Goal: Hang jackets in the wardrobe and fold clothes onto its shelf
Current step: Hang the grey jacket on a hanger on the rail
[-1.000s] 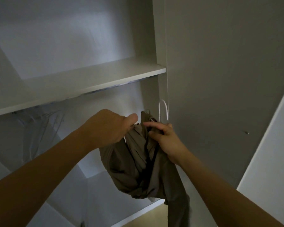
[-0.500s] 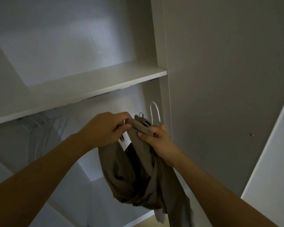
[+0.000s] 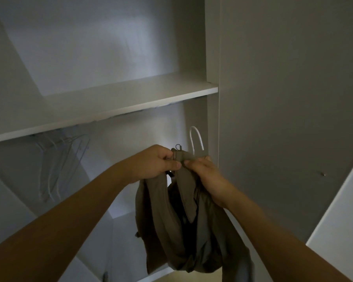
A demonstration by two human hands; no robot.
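White wardrobe (image 3: 212, 58) holds empty hangers (image 3: 63, 159) under its shelf (image 3: 130, 98).

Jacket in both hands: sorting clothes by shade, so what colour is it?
The jacket is plain olive-brown with a dark lining, seen in the head view.

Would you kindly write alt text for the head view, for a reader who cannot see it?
Both hands, left and right, grip the top of a brown jacket on a white hanger before an open wardrobe. A white shelf runs above, with more hangers beneath it at left.
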